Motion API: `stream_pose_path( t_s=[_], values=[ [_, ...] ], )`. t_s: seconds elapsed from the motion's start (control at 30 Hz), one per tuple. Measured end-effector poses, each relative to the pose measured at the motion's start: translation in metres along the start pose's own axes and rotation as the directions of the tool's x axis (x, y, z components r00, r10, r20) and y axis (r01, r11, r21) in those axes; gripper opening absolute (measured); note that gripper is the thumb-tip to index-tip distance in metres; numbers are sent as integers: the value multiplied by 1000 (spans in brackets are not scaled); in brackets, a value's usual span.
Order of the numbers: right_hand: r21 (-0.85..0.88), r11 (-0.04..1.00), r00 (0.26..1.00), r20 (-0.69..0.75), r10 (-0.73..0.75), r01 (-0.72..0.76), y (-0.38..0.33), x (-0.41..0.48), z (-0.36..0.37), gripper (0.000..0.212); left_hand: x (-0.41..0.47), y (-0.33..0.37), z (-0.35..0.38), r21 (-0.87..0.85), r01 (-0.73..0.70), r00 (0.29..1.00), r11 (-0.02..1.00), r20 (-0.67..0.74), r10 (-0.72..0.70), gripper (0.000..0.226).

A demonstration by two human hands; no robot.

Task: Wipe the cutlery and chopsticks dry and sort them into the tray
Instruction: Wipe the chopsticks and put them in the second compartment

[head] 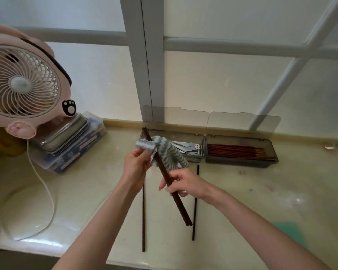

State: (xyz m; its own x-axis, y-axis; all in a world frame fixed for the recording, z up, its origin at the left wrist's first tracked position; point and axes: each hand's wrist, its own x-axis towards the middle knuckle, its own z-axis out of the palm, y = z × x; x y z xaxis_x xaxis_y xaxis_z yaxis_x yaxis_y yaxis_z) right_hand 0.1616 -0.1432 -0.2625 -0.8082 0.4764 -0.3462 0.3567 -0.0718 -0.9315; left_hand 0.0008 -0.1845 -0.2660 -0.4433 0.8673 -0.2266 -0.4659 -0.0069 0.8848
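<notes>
My right hand (185, 182) grips a pair of dark brown chopsticks (180, 207) near their middle, tilted up to the far left. My left hand (137, 164) pinches a grey and white zigzag cloth (164, 151) wrapped around the upper part of that pair. Two single dark chopsticks lie on the counter: one (143, 221) under my left forearm, another (195, 203) right of my right hand. Behind the cloth stands a clear tray (201, 151) with cutlery in it. Beside it, a second tray (271, 151) holds several brown chopsticks.
A pink desk fan (23, 84) stands at the left, its white cord (47, 191) looping over the counter. Beneath it sit stacked metal trays (66, 131) on a clear plastic box (76, 151). The trays' open lids lean against the frosted window behind.
</notes>
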Motion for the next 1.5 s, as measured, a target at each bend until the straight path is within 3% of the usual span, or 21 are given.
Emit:
stream_pose_path(
  t_s=[0.23,0.33,0.47,0.77,1.1,1.5],
  values=[
    [-10,999,999,-27,31,-31,22,-18,-7,27,14,3,4,74,39,989,996,-143,-28,8],
    [139,990,999,-13,40,-38,34,-28,-2,25,19,5,1,58,76,983,995,-174,-65,6],
    [270,963,995,-101,17,11,33,-31,9,23,23,12,4,9,140,973,990,-185,-136,2],
    [170,985,978,-208,17,19,34,-34,17,22,52,20,-4,-74,112,951,991,-281,-129,5],
    [130,991,964,-267,10,26,35,-34,27,23,52,25,-5,-64,82,953,995,-288,-97,4],
    [273,958,940,-340,15,83,26,-9,28,22,16,-12,18,38,129,975,991,-188,-119,13]
  ],
)
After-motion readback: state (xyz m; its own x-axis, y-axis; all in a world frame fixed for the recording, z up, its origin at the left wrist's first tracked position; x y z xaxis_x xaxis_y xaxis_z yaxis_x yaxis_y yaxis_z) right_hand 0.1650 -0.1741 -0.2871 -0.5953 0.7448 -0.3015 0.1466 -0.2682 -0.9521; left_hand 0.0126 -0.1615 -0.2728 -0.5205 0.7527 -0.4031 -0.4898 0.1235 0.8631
